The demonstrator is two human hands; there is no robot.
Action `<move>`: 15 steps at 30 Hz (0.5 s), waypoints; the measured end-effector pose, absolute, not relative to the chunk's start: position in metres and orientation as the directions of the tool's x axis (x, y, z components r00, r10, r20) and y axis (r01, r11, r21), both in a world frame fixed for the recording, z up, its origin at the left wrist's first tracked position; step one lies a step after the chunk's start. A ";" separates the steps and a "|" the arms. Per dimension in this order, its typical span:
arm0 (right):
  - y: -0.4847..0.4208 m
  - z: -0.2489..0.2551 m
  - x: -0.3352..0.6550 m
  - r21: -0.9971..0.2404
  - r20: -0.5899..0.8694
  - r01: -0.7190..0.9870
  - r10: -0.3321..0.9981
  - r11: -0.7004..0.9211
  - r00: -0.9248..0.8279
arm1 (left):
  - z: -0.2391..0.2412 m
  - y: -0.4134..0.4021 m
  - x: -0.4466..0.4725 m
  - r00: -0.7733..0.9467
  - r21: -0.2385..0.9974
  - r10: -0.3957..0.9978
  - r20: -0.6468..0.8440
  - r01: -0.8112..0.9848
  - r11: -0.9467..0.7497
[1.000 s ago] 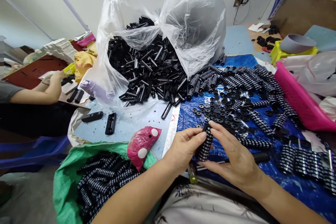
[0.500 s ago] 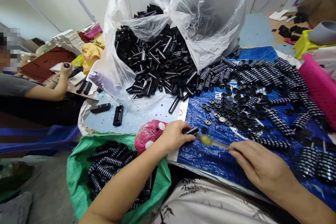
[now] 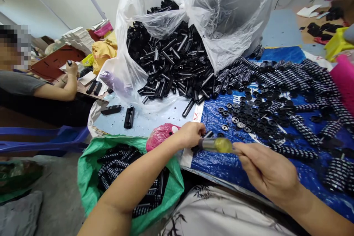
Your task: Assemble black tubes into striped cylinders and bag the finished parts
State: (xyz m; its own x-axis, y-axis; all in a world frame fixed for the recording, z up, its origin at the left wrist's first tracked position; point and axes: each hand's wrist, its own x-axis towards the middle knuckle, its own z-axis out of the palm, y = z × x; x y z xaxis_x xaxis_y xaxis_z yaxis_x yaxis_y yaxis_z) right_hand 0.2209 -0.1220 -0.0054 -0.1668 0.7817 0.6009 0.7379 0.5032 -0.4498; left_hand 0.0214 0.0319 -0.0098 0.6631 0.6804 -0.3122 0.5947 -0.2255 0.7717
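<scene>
My left hand (image 3: 190, 135) is closed around a black plastic tube (image 3: 209, 135) at the edge of the blue sheet; the hand hides most of the tube. In my right hand (image 3: 269, 167) is a small mallet (image 3: 222, 145) with a yellow end, blurred by motion. Its head overlaps the fingertips of my left hand in view, and I cannot tell whether it touches the tube. Small black round caps (image 3: 246, 118) lie scattered just beyond both hands. Left of my left hand sits a pink wrapped bundle (image 3: 159, 137) with white spots.
A clear plastic bag (image 3: 232, 18) spills black tubes (image 3: 177, 62). Studded black rollers (image 3: 293, 73) are heaped on the blue sheet (image 3: 218, 171). A green sack (image 3: 87, 169) of rollers stands at the table edge. Another person (image 3: 55, 88) works at the left. A pink basket (image 3: 344, 77) stands right.
The mallet has moved left, close to my left hand, and its head now shows larger. My right hand has shifted slightly left with it. The whole view has shifted a little.
</scene>
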 end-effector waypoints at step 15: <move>-0.137 -0.021 0.265 -0.436 0.332 0.721 0.841 0.538 -0.427 | 0.091 0.043 -0.070 0.729 0.792 0.325 -0.602 0.597 0.129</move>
State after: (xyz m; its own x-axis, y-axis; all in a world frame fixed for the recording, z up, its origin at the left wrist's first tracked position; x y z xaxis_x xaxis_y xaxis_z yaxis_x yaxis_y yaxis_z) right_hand 0.2654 -0.1373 -0.0206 -0.4273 0.8410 0.3319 0.7210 0.5385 -0.4361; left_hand -0.0698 0.0432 0.0913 0.7291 0.3249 -0.6024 0.5968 0.1291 0.7920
